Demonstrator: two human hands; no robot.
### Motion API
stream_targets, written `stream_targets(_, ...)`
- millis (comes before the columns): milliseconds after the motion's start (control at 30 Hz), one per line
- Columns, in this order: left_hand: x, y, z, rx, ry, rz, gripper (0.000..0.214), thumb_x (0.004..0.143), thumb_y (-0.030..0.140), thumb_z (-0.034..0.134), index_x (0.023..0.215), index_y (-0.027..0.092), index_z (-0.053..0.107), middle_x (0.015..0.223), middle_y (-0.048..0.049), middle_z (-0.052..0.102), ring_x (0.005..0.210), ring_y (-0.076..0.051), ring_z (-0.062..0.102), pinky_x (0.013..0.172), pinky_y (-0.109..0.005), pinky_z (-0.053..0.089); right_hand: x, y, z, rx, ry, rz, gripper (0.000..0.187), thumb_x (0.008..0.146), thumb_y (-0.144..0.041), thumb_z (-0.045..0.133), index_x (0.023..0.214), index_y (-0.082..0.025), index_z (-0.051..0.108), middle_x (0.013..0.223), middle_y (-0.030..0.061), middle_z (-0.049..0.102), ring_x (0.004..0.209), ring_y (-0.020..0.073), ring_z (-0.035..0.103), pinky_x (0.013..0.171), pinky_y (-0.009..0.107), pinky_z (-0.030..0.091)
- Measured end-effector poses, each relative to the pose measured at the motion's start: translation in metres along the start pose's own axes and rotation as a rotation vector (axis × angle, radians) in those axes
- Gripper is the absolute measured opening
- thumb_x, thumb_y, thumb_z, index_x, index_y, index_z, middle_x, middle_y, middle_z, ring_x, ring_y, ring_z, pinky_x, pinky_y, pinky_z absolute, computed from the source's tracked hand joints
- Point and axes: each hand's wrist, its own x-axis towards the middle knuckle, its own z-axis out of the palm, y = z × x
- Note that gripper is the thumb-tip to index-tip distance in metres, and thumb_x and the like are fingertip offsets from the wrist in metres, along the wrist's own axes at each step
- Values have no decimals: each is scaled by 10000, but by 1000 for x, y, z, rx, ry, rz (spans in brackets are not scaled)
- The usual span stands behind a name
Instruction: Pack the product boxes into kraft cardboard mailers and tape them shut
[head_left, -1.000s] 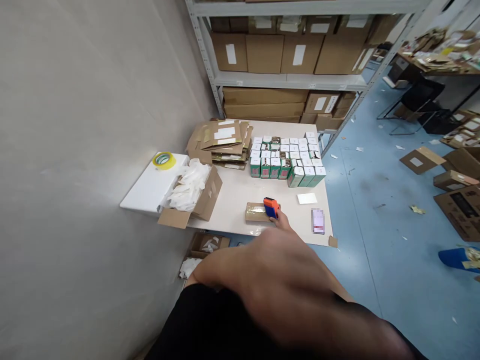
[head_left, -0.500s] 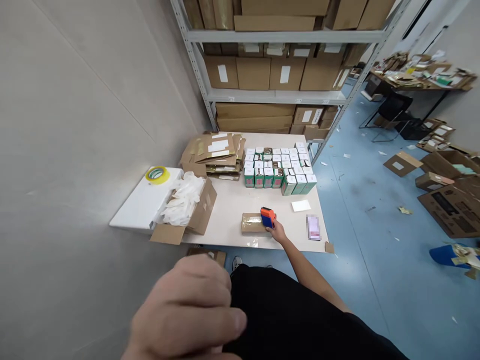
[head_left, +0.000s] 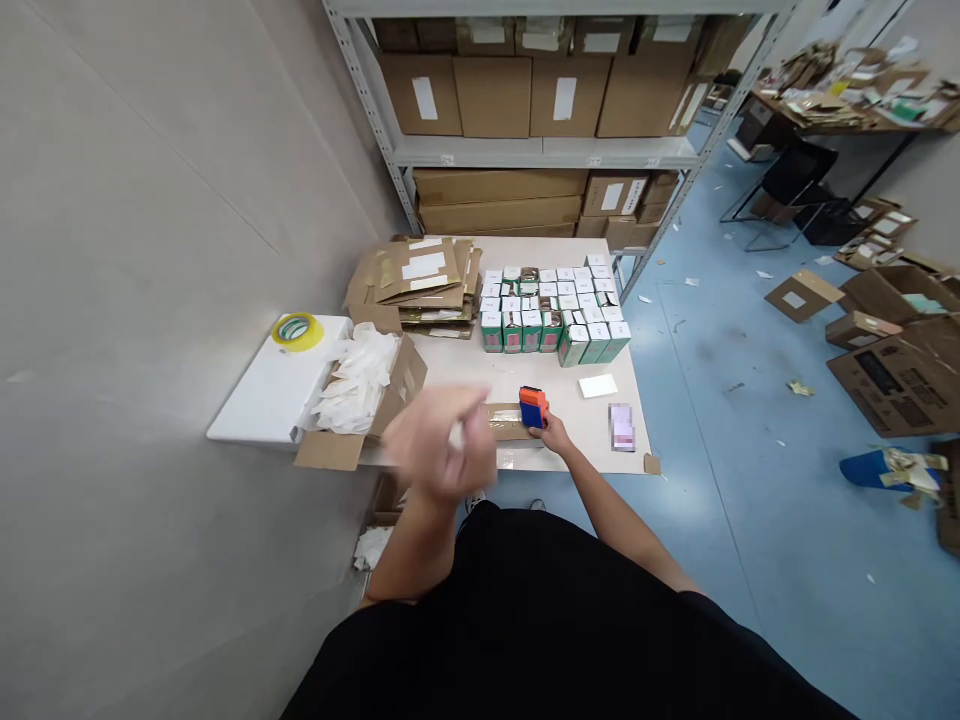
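On a pale worktable (head_left: 457, 375) in a stockroom, the right hand (head_left: 553, 433) is gripping an orange-and-blue hand tool (head_left: 533, 407) on the end of a flat brown parcel (head_left: 504, 422), while the blurred left hand (head_left: 439, 440) is hovering apart from it.

I can read nothing: the white labels (head_left: 424, 98) on the shelf cartons (head_left: 480, 95) are too small, the card (head_left: 622, 427) at one o'clock blurred

Pkg (head_left: 511, 422) on tbl (head_left: 450, 365), boxes (head_left: 547, 320) behind, wall (head_left: 150, 300) L.
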Motion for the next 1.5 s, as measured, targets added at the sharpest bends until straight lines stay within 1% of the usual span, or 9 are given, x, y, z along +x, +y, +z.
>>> stream_targets(133, 85, -55, 79, -41, -106, -156, 292, 952, 265, 594, 1196, 182, 730, 1021, -69, 757, 865, -174, 671, 854, -298, 541, 5, -8, -5, -95, -43, -43, 401, 710, -321, 728, 1089, -194, 699, 1105, 46, 714, 924, 240, 668, 884, 384, 527)
stream_targets(233, 98, -99, 122, -129, -322, -406, 343, 924, 263, 624, 1217, 122, 732, 1172, -139, 752, 1001, -210, 684, 961, -338, 527, 7, -16, -10, -177, -59, -56, 374, 684, -269, 765, 1048, -203, 712, 1172, 48, 704, 971, 246, 676, 885, 364, 528)
stream_targets(367, 88, -136, 140, -389, -683, -506, 405, 834, 391, 752, 1144, 131, 779, 1221, -145, 753, 1143, -255, 668, 1019, -368, 512, 6, -24, -15, -195, -142, -65, 385, 677, -187, 772, 1057, -222, 721, 1246, 38, 695, 999, 240, 684, 913, 354, 530)
stream_targets(533, 94, -151, 147, -399, -793, -449, 417, 689, 502, 847, 885, 134, 824, 999, -125, 801, 1016, -273, 699, 979, -398, 526, 4, -28, -17, -238, -171, -57, 420, 695, -174, 759, 1109, -231, 716, 1230, 33, 712, 1035, 256, 681, 957, 373, 520)
stream_targets(733, 92, -158, 152, -366, -637, -448, 359, 703, 476, 813, 831, 140, 820, 936, -117, 804, 933, -258, 708, 922, -394, 540, -2, -31, -4, -234, -53, -118, 459, 804, -274, 684, 1259, -212, 664, 1422, 98, 627, 1141, 292, 662, 975, 375, 497)
stream_targets(867, 81, -165, 148, -430, -570, -494, 380, 688, 480, 831, 834, 129, 812, 929, -129, 803, 909, -252, 710, 915, -399, 541, -9, -32, 5, -180, 33, -61, 453, 952, -530, 549, 1256, -216, 667, 1128, 86, 752, 1024, 279, 694, 909, 370, 507)
stream_targets(1067, 61, -173, 151, -529, -423, -608, 345, 634, 467, 883, 726, 150, 784, 858, -115, 791, 843, -237, 709, 883, -390, 541, -11, -40, 8, -244, 76, -69, 499, 921, -656, 581, 1170, -239, 697, 1050, 68, 762, 968, 267, 701, 841, 334, 503)
stream_targets(1300, 66, -196, 125, -492, 44, -656, 252, 688, 390, 826, 678, 151, 749, 768, -86, 758, 750, -179, 647, 732, -302, 520, -8, -43, -30, -357, -17, -92, 487, 943, -642, 566, 1194, -248, 705, 1072, 44, 772, 959, 241, 704, 827, 292, 496)
stream_targets(1500, 25, -224, 105, -519, 162, -806, 293, 670, 411, 851, 747, 139, 773, 664, -42, 700, 665, -143, 607, 677, -277, 505, 0, -48, -49, -530, -116, -83, 465, 926, -616, 629, 1209, -260, 727, 1074, 36, 784, 951, 227, 709, 775, 251, 459)
